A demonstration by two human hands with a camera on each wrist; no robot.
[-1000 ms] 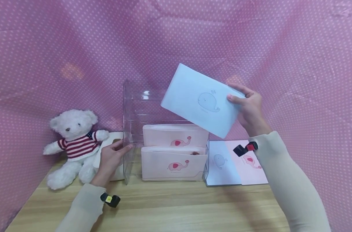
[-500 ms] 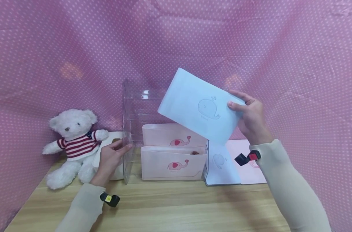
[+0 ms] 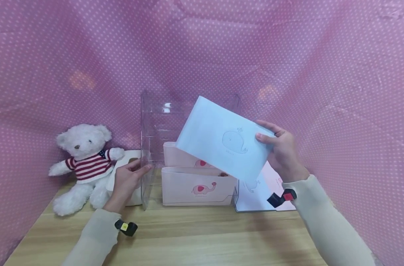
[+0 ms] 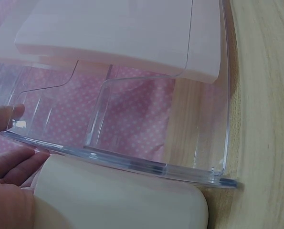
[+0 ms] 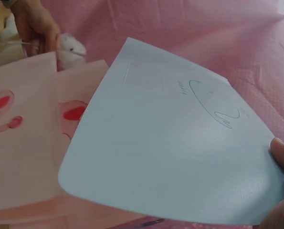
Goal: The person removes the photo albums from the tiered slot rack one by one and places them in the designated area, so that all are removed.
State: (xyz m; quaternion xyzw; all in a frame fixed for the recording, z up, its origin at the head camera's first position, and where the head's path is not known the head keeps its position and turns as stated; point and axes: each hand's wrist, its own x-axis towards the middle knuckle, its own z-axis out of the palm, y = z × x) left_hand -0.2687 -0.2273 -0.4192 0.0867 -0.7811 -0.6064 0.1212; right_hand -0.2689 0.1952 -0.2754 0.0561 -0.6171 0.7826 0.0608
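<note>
Clear rack (image 3: 144,192) stood upright on the table (image 3: 188,236); all places noted from it. Two pink elephant bins sat inside it, the front bin (image 3: 178,188) lower, the rear bin (image 3: 172,155) above and behind. In front of the rack's right half hung the blue whale piece (image 3: 205,136), tilted down toward the right hand (image 3: 285,153). That grip was closed on its right end only, thumb on the whale face, fingers behind; the end hold probably kept knuckles clear of the rack and left the far end free to lead. Could not tell whether it touched the bins. Left hand (image 3: 125,181) had a pinching grip on the rack's left wall, thumb inside, fingers outside, likely to steady so light-looking a frame. White container (image 3: 134,198) stood just outside that wall, leaving the fingers little room. White bear (image 3: 92,170) sat farther left of the rack, presumably out of the way. Blue panel (image 3: 250,201) and pink panel (image 3: 271,177) just right of the rack, partly covered.
</note>
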